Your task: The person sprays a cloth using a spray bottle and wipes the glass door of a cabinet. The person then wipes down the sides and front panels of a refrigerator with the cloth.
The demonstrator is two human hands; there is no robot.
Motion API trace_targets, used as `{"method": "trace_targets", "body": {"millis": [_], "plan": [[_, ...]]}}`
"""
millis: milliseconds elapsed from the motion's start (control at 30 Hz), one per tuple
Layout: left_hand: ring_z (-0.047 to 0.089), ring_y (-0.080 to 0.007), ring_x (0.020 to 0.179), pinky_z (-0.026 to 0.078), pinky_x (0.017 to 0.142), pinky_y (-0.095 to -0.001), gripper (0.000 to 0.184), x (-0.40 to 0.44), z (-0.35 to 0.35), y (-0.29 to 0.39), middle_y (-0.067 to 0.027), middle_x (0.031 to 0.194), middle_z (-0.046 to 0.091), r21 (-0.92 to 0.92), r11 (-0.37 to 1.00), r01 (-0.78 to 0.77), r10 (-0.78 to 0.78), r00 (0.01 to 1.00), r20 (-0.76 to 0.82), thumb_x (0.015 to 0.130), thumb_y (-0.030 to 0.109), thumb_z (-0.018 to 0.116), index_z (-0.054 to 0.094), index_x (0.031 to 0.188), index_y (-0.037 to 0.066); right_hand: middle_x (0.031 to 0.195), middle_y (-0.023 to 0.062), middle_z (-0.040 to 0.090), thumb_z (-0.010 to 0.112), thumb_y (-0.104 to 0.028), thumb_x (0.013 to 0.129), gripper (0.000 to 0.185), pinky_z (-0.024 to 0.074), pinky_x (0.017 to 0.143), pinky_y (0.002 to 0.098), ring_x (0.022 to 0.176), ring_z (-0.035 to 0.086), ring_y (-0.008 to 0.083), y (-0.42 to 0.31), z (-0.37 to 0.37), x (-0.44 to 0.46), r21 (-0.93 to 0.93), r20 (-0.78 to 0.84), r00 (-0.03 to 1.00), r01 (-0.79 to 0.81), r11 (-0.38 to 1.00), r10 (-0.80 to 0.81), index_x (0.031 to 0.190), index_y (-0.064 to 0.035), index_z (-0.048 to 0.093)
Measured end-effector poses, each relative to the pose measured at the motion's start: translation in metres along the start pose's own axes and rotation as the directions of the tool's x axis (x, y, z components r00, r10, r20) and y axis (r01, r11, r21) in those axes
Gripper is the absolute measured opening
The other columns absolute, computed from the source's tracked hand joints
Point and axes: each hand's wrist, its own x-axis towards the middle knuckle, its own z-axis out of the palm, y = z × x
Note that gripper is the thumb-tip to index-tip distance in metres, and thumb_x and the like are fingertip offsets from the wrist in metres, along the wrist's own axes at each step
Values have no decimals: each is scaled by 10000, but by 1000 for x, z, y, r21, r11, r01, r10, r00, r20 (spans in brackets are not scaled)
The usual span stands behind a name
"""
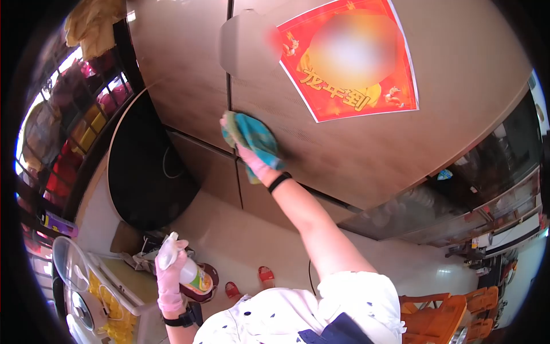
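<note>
My right hand (pixel 252 158), in a thin pink glove, is closed on a blue-green patterned cloth (pixel 256 137). The cloth lies against the front of a brownish refrigerator (pixel 344 155), by the seam between its upper doors. Lower left, my left hand (pixel 172 275), also gloved, is wrapped around the neck of a white spray bottle (pixel 192 276) with a green and orange label. The bottle tilts, its nozzle up. A red poster (pixel 312 97) with gold characters is stuck on the right-hand door, above and right of the cloth.
A round black panel (pixel 146 166) leans left of the refrigerator. A window with dark bars (pixel 69 120) and bags stands further left. Glass lids (pixel 71 264) sit on a rack at lower left. Orange wooden chairs (pixel 432 315) are at lower right.
</note>
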Motion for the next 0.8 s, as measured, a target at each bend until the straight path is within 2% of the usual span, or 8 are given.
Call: {"method": "trace_targets", "body": {"millis": [67, 167, 333, 433, 500, 633, 700, 800], "plan": [[599, -113, 991, 445, 919, -282, 425, 3, 28, 13, -36, 1076, 684, -81, 997, -17, 17, 1000, -4, 826, 52, 665, 608, 1246, 21, 1132, 142, 664, 515, -298, 969, 323, 484, 889, 399, 1030, 631, 288, 21, 4, -18, -335, 196, 981, 70, 940, -3, 1187, -90, 631], [606, -124, 1009, 440, 941, -296, 411, 8, 40, 10, -44, 1095, 686, -116, 991, -60, 64, 998, 31, 845, 78, 680, 609, 1247, 28, 1104, 138, 668, 515, -282, 964, 303, 487, 882, 405, 1016, 633, 297, 37, -59, -80, -626, 450, 845, 70, 776, 287, 1167, -93, 637], [598, -112, 968, 454, 908, -291, 407, 7, 26, -8, -46, 1089, 687, -202, 974, -99, 93, 995, -40, 858, 86, 686, 605, 1253, 30, 1058, 131, 675, 514, -255, 956, 272, 491, 868, 414, 992, 635, 313, -27, -238, -160, -778, 345, 779, -74, 624, 523, 1133, -98, 648], [589, -86, 936, 461, 837, -250, 390, 3, 18, -25, -34, 1064, 683, -261, 965, -30, 16, 998, -58, 847, 30, 678, 607, 1231, 34, 1034, 147, 661, 502, -247, 936, 251, 497, 841, 450, 976, 623, 361, -63, -287, -156, -922, 136, 627, -203, 330, 767, 1078, -102, 650], [588, -89, 941, 461, 841, -253, 393, -5, 22, -32, -32, 1074, 680, -280, 959, -48, 18, 994, -109, 845, 25, 680, 603, 1231, 34, 1033, 152, 659, 500, -263, 938, 262, 498, 828, 448, 968, 622, 362, -37, -286, -179, -864, 195, 734, -184, 468, 651, 1081, -103, 651], [589, -98, 963, 457, 864, -257, 423, -15, 30, -57, -28, 1091, 670, -334, 941, -54, 12, 992, -128, 845, 29, 692, 584, 1254, 31, 975, 116, 687, 511, -283, 984, 273, 493, 729, 391, 879, 652, 233, -19, -189, -138, -726, 364, 758, -132, 675, 541, 1016, -77, 688], [591, -105, 981, 452, 887, -268, 427, -19, 34, -56, -23, 1080, 669, -383, 924, 17, -42, 997, -57, 840, 58, 712, 587, 1247, 25, 1208, 103, 649, 436, -359, 999, 381, 457, 984, 369, 1116, 604, 266, 8, -138, -121, -676, 492, 730, -24, 736, 475, 1233, -132, 634], [606, -132, 987, 457, 907, -294, 378, -16, 35, -56, -36, 1063, 684, -348, 937, 21, -33, 999, -28, 828, 72, 718, 619, 1189, 19, 1205, 109, 634, 434, -369, 1004, 366, 467, 921, 400, 1088, 597, 285, 38, -50, -83, -554, 462, 782, -116, 825, 419, 1202, -128, 625]]}}
